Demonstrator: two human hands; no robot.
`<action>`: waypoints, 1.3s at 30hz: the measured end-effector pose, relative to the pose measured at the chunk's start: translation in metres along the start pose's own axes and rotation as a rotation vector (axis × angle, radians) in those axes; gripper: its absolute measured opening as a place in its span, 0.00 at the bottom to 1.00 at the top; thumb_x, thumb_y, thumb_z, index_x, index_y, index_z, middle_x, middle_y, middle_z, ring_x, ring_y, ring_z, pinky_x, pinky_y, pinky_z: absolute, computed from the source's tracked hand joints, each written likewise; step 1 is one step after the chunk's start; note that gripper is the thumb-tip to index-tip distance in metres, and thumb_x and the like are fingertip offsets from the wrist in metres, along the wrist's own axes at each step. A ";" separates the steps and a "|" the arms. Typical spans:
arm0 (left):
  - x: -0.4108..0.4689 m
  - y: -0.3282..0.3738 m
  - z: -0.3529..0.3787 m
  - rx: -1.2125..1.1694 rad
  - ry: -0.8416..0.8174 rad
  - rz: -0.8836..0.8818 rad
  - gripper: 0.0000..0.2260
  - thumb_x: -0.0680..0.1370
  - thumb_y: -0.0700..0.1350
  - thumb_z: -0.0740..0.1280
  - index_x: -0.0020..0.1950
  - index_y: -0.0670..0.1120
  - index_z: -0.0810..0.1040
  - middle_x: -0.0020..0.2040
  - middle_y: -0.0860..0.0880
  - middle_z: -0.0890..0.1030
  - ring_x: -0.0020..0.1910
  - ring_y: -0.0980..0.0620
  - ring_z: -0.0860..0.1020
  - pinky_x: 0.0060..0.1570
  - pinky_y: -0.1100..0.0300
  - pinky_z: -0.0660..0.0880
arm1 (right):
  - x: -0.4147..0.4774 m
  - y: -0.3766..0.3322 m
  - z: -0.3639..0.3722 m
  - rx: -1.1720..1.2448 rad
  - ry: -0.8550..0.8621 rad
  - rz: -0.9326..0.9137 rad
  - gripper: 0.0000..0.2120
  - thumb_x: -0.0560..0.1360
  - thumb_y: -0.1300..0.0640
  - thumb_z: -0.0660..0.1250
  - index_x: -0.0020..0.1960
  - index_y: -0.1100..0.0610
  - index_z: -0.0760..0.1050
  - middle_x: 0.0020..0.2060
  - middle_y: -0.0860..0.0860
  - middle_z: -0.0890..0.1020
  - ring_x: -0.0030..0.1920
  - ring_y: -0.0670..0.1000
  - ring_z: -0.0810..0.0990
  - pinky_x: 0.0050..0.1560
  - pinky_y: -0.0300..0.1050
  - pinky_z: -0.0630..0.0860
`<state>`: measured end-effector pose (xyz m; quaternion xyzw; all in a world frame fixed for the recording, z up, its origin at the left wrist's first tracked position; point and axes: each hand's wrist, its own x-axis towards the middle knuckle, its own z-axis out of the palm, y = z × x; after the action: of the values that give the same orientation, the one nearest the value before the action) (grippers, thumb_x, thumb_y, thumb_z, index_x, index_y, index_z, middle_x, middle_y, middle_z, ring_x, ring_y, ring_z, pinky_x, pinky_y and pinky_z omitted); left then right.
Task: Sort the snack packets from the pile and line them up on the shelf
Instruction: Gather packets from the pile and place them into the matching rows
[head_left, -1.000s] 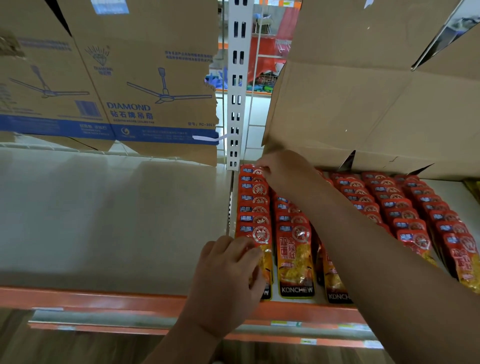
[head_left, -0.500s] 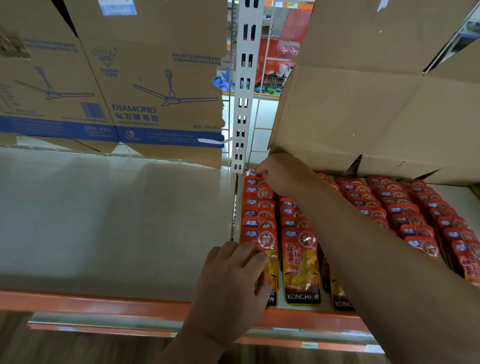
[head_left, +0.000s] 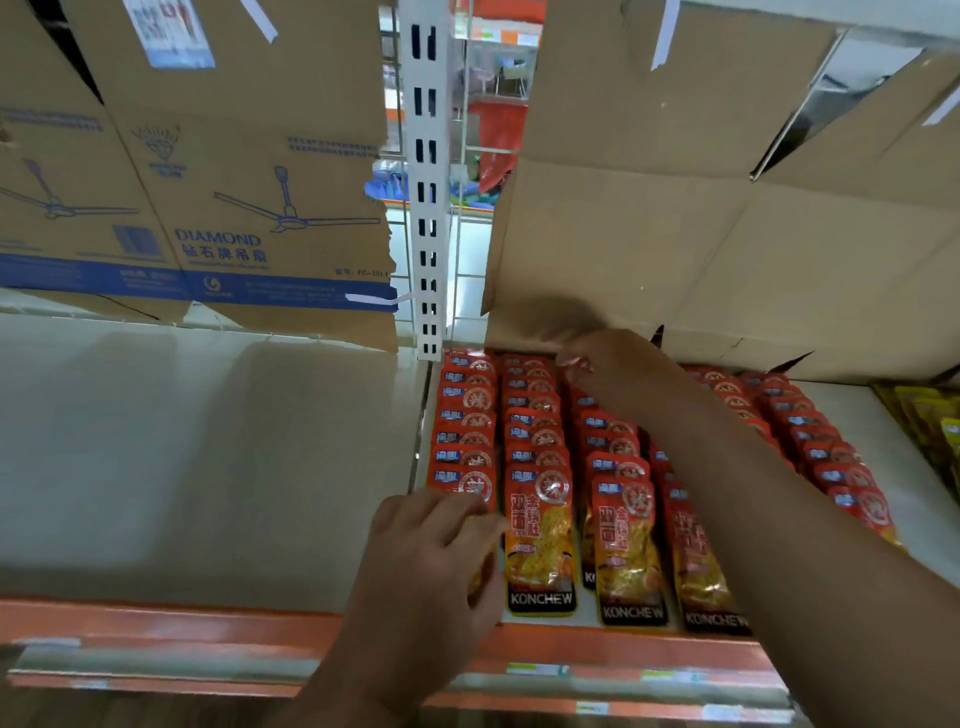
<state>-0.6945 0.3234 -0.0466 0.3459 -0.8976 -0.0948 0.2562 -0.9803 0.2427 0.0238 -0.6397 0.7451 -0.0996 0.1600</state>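
Shelf: broad, pale grey shelf board (head_left: 182, 467), smooth and matt, with a dull sheen. Orange metal front rail (head_left: 156, 623) along its edge; below that a grey price strip (head_left: 156, 670), labels too blurred to read.

Above right: large plain brown cardboard box (head_left: 727, 234), creased, flaps hanging down over the back of the stock. Above left: brown cardboard carton with a blue band and ceiling-fan drawings (head_left: 234, 156), printed DIAMOND, lower corner torn ragged. Between the two cartons, a white slotted metal upright (head_left: 428, 208). Through the gap behind it, the shop shows as red and blue blur.

Stock: glossy red snack packets (head_left: 540, 519), flat pouches with a yellow window and a black KONCHEW strip at the foot. They lie in overlapping rows that run front to back on the right half of the board, just right of the upright. Yellow packets (head_left: 930, 421) sit at the far right edge.

My right arm crosses the rows on a slant and hides parts of the middle ones.

My left hand (head_left: 431, 561) grips the front packet (head_left: 460, 480) of the leftmost row, fingers curled over its face, at the shelf's front edge.

My right hand (head_left: 618, 374) reaches to the back of the rows, under the box flap, fingertips down on the rearmost packets. Blurred: I cannot tell whether it pinches one.
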 end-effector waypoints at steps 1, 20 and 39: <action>0.003 0.011 0.002 -0.002 -0.004 0.014 0.16 0.74 0.55 0.67 0.60 0.52 0.81 0.57 0.54 0.82 0.58 0.53 0.77 0.58 0.53 0.72 | 0.002 0.001 0.001 0.001 -0.009 -0.031 0.11 0.82 0.56 0.64 0.60 0.52 0.82 0.58 0.49 0.83 0.58 0.51 0.79 0.56 0.44 0.71; 0.004 0.060 0.055 0.025 -0.097 0.001 0.14 0.75 0.55 0.69 0.58 0.53 0.82 0.58 0.56 0.81 0.58 0.56 0.77 0.63 0.55 0.70 | 0.040 -0.002 0.024 -0.080 -0.112 -0.165 0.09 0.80 0.53 0.68 0.58 0.53 0.82 0.54 0.49 0.84 0.53 0.49 0.81 0.56 0.41 0.73; 0.008 0.063 0.054 -0.039 -0.015 -0.023 0.13 0.73 0.54 0.70 0.57 0.53 0.83 0.58 0.58 0.81 0.59 0.55 0.75 0.61 0.55 0.67 | 0.026 0.025 0.001 0.119 0.042 -0.133 0.12 0.80 0.55 0.69 0.62 0.55 0.81 0.56 0.51 0.84 0.54 0.48 0.80 0.55 0.45 0.73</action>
<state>-0.7634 0.3644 -0.0674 0.3503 -0.8936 -0.1177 0.2549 -1.0061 0.2214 0.0117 -0.6750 0.6969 -0.1676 0.1750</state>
